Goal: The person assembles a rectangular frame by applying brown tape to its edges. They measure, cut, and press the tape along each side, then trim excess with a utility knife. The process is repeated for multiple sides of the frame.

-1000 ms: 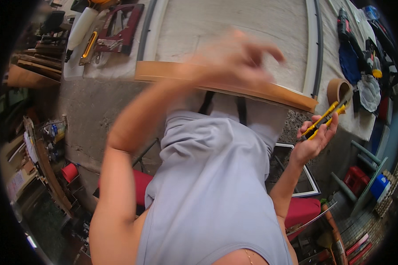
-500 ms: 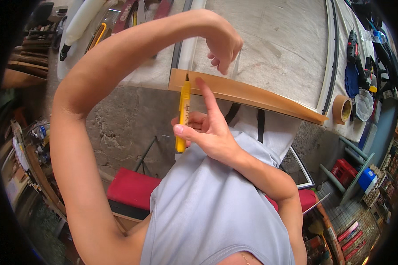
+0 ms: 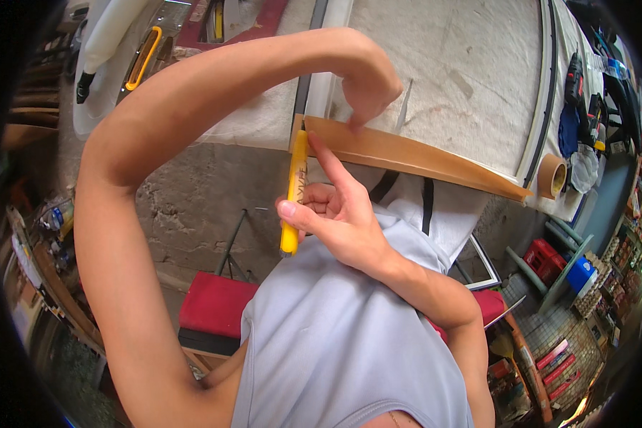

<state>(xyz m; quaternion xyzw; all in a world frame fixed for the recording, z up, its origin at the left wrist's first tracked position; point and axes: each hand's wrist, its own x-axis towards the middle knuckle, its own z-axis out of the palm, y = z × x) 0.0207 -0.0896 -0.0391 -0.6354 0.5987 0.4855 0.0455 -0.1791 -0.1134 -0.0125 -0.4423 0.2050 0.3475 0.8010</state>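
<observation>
My right hand (image 3: pixel 346 225) grips a yellow utility knife (image 3: pixel 294 192), its index finger stretched along toward the blade end. The knife's tip meets the left end of a brown tape strip (image 3: pixel 406 155), where a narrow piece stands apart from the rest along a thin line. This strip runs along the near edge of a pale panel in a white and black frame (image 3: pixel 538 100). Arching over from the left, my left hand (image 3: pixel 371 82) is curled, its blurred fingertips down at the strip. Whether anything is between those fingers is hidden.
A tape roll (image 3: pixel 551 177) stands at the table's right edge, near a drill (image 3: pixel 573 78) and other tools. At the upper left lie a white bottle (image 3: pixel 114 32), a yellow-handled tool (image 3: pixel 144 58) and a dark red frame (image 3: pixel 264 25). Red seating (image 3: pixel 217 305) is below the table.
My left hand has come down onto the brown strip. The knife has tilted slightly, and a thin parting line now shows at the strip's left end. The whole view has shifted a little.
</observation>
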